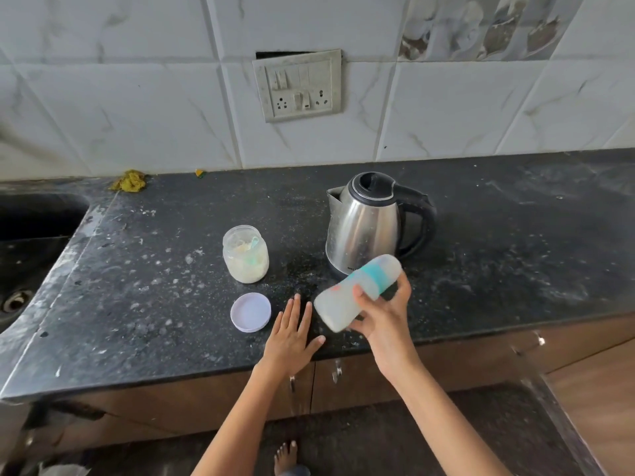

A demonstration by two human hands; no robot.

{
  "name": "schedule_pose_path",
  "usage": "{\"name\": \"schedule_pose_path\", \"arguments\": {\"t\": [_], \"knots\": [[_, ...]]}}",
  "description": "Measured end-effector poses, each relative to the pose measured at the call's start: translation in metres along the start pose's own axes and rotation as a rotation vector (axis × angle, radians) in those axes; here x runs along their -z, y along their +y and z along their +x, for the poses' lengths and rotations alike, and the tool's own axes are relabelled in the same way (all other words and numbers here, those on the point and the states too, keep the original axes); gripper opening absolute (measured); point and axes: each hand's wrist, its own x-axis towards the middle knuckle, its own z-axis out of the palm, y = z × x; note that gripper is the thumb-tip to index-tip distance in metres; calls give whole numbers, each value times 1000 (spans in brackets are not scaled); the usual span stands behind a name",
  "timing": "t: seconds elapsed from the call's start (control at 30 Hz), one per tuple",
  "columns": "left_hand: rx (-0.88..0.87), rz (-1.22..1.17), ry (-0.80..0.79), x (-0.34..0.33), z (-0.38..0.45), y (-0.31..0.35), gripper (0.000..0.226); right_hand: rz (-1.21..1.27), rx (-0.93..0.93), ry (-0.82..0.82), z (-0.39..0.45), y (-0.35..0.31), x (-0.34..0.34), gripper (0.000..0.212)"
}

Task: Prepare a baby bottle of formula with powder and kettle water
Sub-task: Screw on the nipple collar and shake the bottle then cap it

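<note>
Dark speckled countertop [481, 255] below a tiled wall. Steel kettle [367, 223], lid shut, stands right of centre, handle to the right. Right hand [385, 312] grips the capped baby bottle [357, 292], fingers curled round its middle; the bottle is blurred, tilted with its cap toward the kettle, raised near the counter's front edge. Left hand [292, 333] lies flat on the counter, fingers straight and slightly spread. Open powder jar [245, 254], scoop inside, stands left of the kettle; its lid [250, 312] lies nearer, just left of the left hand.

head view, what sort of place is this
Most likely a home kitchen: a dark stone counter with a sink set in at the left, a tiled wall with a socket panel, and a steel electric kettle standing on the counter.
</note>
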Motion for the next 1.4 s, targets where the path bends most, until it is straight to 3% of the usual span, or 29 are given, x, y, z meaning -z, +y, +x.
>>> {"name": "schedule_pose_path", "arguments": {"t": [0.07,0.17,0.3,0.47,0.57,0.73,0.97,1.03,1.17,1.27,1.33,1.4], "knots": [[6,14,16,-4,1,0,113,6,2,17,-4,-1,-3,89],[-14,86,28,-2,1,0,94,-145,-60,-112,-18,3,-9,91],[26,17,21,0,2,3,121,-8,-9,107,-6,-7,-2,84],[55,69,-30,4,1,6,72,-43,-121,16,-14,-3,-10,84],[48,53,-22,4,1,5,74,25,-48,132,-5,-5,-8,85],[36,93,1,2,0,4,75,-236,-52,5,-17,7,-21,96],[42,130,-49,4,0,5,71,-232,-149,98,-6,2,-16,86],[40,136,-57,4,0,6,71,-238,-190,76,-6,3,-12,71],[36,126,-72,7,0,6,72,-184,-301,46,-6,2,-9,72],[26,131,-80,7,-1,6,76,-61,-364,-26,-7,-2,-5,56],[13,140,-53,5,1,4,75,-74,-382,-110,-7,-10,-4,58],[-2,131,-37,6,0,5,86,-189,-317,-155,-5,-14,-2,75]]}}
